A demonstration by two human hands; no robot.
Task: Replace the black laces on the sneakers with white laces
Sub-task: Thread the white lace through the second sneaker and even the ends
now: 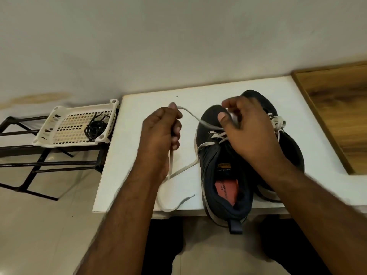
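Two dark sneakers sit side by side at the near edge of the white bench. The near-left one is partly threaded with a white lace. The left hand has its fingers curled round the lace's free run, lifting it left of the shoe. The right hand pinches the lace at the eyelets near the toe. The lace looks light, limp and flat, so it probably twists easily; it is best held close to its stiff tip for threading. Its other end trails on the bench. The black laces lie bundled in a white basket to the far left.
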